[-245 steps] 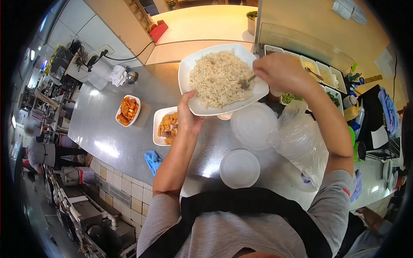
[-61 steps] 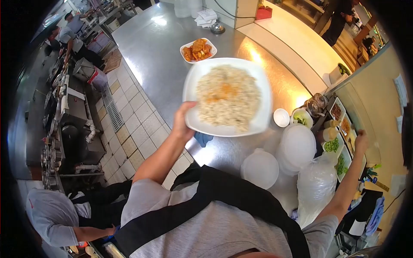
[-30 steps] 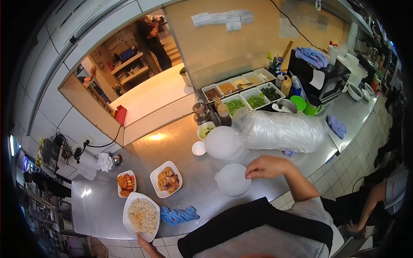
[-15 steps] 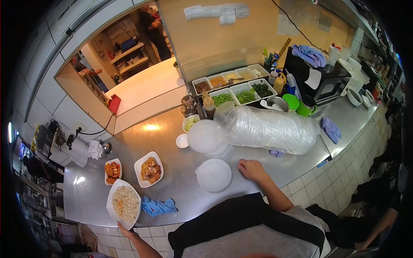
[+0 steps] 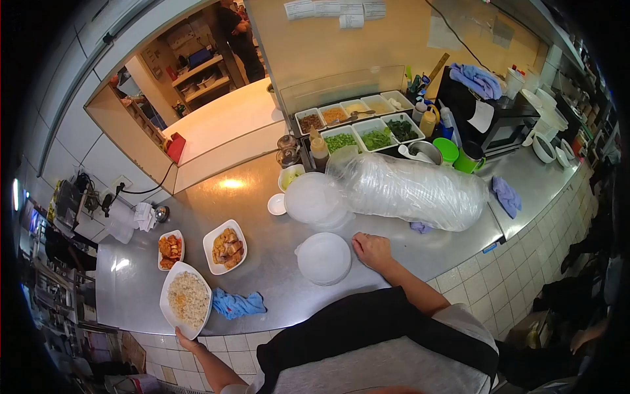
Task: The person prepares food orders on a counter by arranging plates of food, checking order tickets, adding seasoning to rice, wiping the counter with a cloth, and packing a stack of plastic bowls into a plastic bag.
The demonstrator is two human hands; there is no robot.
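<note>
My left hand (image 5: pixel 188 341) grips the near edge of a white bowl of fried rice (image 5: pixel 188 299) at the counter's front left. Beside the bowl lies a crumpled blue cloth (image 5: pixel 237 304). Just behind stand a small white dish of red, sauced food (image 5: pixel 170 249) and a white square bowl of browned meat pieces (image 5: pixel 225 247). My right hand (image 5: pixel 371 251) rests on the steel counter with its fingers curled in, and nothing shows in it. Immediately left of that hand is a stack of round translucent plastic lids (image 5: pixel 323 259).
A large plastic-wrapped bundle (image 5: pixel 410 190) lies behind my right hand, next to more round lids (image 5: pixel 317 199). Topping trays (image 5: pixel 357 125) line the back, with a microwave (image 5: pixel 505 128) to their right. A serving window (image 5: pixel 223 121) opens at back left. Another person stands beyond it.
The view has shifted slightly, so the counter sits a little higher. My right hand has moved slightly left, closer to the lids. My left hand keeps its grip on the rice bowl.
</note>
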